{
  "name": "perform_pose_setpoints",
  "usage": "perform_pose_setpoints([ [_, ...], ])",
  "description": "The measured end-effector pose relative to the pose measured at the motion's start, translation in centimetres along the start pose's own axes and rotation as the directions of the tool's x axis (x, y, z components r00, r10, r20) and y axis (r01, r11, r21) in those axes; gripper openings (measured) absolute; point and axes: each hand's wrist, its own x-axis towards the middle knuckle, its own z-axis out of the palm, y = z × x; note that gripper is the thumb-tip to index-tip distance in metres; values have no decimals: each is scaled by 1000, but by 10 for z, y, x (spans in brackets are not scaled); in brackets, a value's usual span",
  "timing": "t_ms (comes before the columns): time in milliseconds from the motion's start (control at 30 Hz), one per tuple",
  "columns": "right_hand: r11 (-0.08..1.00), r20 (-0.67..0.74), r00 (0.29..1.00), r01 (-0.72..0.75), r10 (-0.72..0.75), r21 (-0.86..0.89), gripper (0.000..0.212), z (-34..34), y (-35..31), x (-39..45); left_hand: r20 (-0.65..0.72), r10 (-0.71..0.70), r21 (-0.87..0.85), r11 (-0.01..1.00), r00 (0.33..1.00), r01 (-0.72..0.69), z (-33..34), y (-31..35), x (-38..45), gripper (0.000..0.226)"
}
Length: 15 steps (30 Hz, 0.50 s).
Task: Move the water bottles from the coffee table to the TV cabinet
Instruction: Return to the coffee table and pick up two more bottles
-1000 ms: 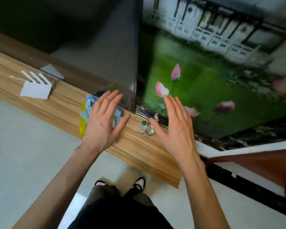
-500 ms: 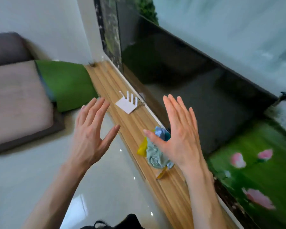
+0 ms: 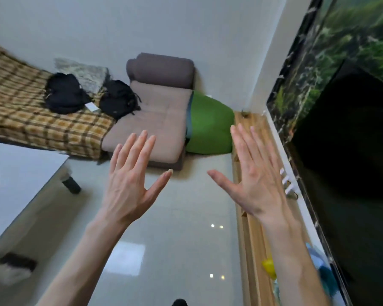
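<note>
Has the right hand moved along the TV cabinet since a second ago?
Yes. The right hand now hovers open beside the white router on the TV cabinet; earlier it was past the cloths, by the small bottles.

The wooden TV cabinet [image 3: 251, 228] is running along the right wall, carrying a white antenna device [image 3: 288, 184], a yellow item [image 3: 269, 267] and blue cloth [image 3: 321, 263]. A white table [image 3: 16, 177] is standing left.

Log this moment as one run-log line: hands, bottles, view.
left hand: open, empty | right hand: open, empty | water bottles: not in view | long wooden TV cabinet: right of frame | white coffee table: left
</note>
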Motion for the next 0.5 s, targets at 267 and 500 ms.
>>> perform_pose_setpoints([
  [267,953,58,959,268,-278,140,98,78,-93,115,-120,-305,165,932,945,322,-45,-108,-4,79],
  [500,849,18,873,469,-487,244,98,151,-162,220,-253,-445,270,820,859,505,-67,-189,18,81],
])
